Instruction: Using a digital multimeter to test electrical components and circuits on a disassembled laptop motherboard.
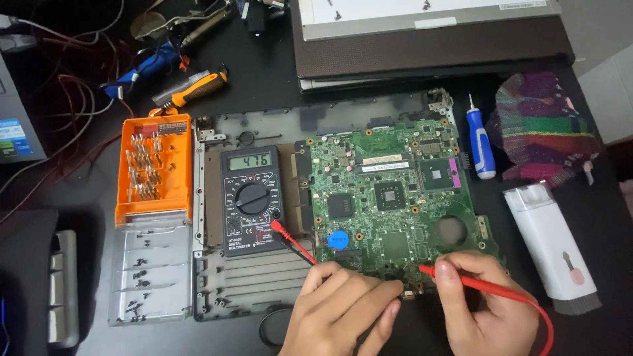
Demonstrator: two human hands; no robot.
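Both hands are working at the near edge of the frame. Left hand (339, 306) is resting with fingers (369, 296) curled loosely, tips touching the near edge of the green circuit board (389, 198); whether they are pinching anything, cannot tell. Right hand (484, 300) is gripping a red probe (455, 277), fingers clenched around its shaft, tip pressing on the board's near edge. Board is lying on a grey laptop chassis (250, 277) on the dark surface (264, 66). Black multimeter (250, 201) is sitting just beside the board's left side, display lit. Orange bit case (155, 168) is lying left of the meter; blue-handled screwdriver (481, 142) is lying right of the board.
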